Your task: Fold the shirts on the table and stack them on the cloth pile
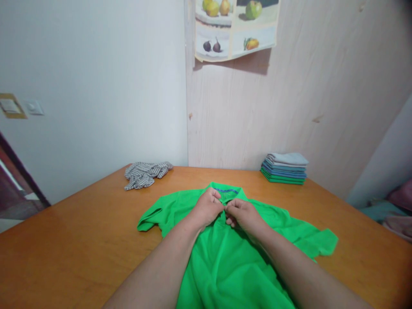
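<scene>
A bright green polo shirt [225,262] lies spread flat on the wooden table [71,240], collar away from me and sleeves out to both sides. My left hand [207,207] and my right hand [243,213] meet just below the collar, at the placket. Both have their fingers curled and pinched on the green fabric there. What exactly sits between the fingertips is hidden by the knuckles. My forearms lie over the body of the shirt.
A crumpled grey striped garment [144,174] lies at the table's far left. A neat stack of folded clothes [285,168] sits at the far right against the wood-panel wall. A fruit poster [234,28] hangs above. Bedding shows past the table's right edge.
</scene>
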Demonstrator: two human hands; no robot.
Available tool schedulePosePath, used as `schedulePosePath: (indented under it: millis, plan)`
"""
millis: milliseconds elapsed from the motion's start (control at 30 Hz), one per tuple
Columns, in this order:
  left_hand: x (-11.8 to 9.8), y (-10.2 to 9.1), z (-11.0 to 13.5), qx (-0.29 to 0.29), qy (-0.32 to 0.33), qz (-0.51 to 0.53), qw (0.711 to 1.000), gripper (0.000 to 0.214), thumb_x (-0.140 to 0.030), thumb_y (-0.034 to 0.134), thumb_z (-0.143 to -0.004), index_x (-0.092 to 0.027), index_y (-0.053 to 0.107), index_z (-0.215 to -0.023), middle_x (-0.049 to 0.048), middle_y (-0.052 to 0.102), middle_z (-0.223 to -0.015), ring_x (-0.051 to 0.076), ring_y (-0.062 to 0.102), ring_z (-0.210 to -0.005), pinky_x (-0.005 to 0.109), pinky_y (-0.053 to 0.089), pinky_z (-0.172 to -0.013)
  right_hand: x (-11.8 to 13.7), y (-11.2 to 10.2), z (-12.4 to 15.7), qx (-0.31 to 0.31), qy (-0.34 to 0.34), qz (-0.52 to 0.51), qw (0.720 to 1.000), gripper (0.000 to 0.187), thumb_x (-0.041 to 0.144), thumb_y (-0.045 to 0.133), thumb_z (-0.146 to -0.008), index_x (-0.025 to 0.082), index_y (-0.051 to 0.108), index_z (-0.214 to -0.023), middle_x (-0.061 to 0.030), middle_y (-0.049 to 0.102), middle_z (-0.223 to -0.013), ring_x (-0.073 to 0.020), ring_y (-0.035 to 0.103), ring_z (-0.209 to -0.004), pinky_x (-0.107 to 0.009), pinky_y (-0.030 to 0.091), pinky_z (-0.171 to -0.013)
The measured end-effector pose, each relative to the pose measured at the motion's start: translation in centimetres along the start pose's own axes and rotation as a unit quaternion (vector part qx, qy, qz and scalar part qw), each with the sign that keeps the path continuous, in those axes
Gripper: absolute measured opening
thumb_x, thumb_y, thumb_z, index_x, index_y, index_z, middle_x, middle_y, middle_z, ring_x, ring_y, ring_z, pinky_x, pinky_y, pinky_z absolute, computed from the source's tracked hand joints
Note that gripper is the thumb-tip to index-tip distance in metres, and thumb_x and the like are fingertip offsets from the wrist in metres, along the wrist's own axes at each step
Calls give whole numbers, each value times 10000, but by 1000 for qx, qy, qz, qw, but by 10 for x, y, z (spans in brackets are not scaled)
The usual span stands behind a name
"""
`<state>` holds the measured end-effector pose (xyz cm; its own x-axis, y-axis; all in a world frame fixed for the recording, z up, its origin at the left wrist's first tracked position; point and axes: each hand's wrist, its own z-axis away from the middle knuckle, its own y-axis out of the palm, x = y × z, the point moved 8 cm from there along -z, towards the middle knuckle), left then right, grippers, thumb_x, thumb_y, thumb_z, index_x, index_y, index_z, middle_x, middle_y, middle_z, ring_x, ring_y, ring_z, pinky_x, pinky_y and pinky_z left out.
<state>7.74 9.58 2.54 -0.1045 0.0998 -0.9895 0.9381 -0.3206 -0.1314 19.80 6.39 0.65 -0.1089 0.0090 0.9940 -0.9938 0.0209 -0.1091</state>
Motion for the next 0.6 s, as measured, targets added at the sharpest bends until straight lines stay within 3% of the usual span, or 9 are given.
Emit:
schedulePosePath:
  millis: [300,500,600]
  plan:
    - [-4,1,-2,20,66,-51,996,303,-33,595,-668,-198,478,-894,-107,479,-579,66,401,-481,196,247,-488,-11,-5,-2,5,91,-95,991,100,224,594,-757,184,563,-671,21,590,-562,-66,511,-416,-171,336,-365]
    - [3,-23,-4,-84,36,-123,988,206,-28,569,-675,-197,520,-783,-89,470,-575,87,426,-521,200,307,-540,-12,-3,-1,30,92,-51,994,137,205,616,-731,177,560,-609,17,588,-505,-70,496,-371,-173,284,-324]
    - [6,-31,-8,-101,37,-137,985,210,-10,561,-666,-199,523,-749,-78,501,-594,97,453,-552,200,316,-560,-13,-2,0,44,87,-26,995,108,211,634,-717,177,577,-631,25,599,-505,-72,503,-366,-174,267,-320]
